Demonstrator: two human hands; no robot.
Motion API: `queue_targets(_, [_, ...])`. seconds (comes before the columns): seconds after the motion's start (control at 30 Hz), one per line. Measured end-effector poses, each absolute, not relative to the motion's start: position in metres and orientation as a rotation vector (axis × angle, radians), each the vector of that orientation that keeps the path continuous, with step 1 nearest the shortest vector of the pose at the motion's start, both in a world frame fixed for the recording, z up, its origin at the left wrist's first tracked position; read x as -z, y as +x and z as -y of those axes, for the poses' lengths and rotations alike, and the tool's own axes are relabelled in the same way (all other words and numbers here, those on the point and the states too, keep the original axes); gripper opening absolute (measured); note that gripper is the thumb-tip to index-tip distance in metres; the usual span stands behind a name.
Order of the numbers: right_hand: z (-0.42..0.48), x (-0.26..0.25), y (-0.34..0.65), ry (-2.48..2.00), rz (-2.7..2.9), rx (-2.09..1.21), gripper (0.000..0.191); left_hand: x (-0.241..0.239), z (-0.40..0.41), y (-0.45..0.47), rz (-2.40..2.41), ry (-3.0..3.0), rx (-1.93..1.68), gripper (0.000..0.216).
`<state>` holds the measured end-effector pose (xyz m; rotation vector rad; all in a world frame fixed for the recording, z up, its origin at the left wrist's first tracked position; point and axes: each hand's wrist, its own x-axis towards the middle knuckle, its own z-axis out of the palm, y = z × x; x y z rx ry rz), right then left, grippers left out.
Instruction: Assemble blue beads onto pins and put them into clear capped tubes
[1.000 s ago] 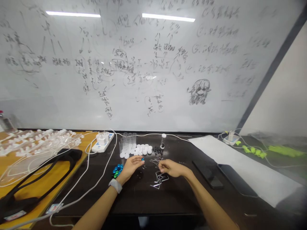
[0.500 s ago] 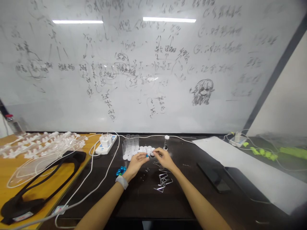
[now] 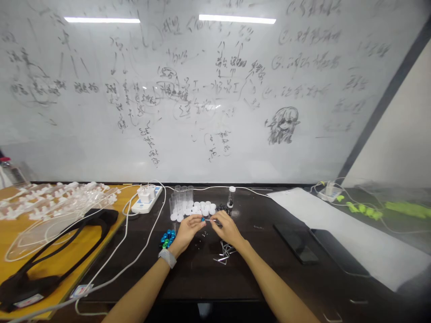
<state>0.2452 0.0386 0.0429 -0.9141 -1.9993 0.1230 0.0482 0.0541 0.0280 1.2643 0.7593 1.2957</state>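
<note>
Left hand (image 3: 187,229): grip pinching a blue bead (image 3: 203,220). Right hand (image 3: 227,229): grip pinching a thin rod (image 3: 210,220) at the bead's 3 o'clock; bent wires (image 3: 224,254) at this hand's 6 o'clock.

Head view faces whiteboard (image 3: 215,152), down over desk (image 3: 198,280); blurred right edge unclear.

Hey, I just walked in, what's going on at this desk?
A person is working with both bare hands at a dark table. The left hand pinches a small blue piece, and the right hand holds a thin metal rod pointing at it. Whether they touch is too small to tell. Shiny blue and green balls lie beside the left wrist.
</note>
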Motion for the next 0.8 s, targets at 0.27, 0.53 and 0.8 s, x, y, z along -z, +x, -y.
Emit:
queue_targets(0.27, [-0.0374,-0.0416,0.2405,-0.914,1.960,-0.136,0.016,-0.0241,-0.0533,0.0437,-0.790,1.303,-1.291,0.039])
queue_targets(0.53, [-0.0376,-0.0404,0.2400,-0.903,1.984,-0.132,0.016,-0.0262,-0.0508,0.0444,-0.788,1.317,-1.272,0.039])
queue_targets(0.8, [-0.0363,-0.0446,0.2436,-0.857,2.091,0.074,0.017,-0.0274,-0.0485,0.0447,-0.833,1.376,-1.262,0.038])
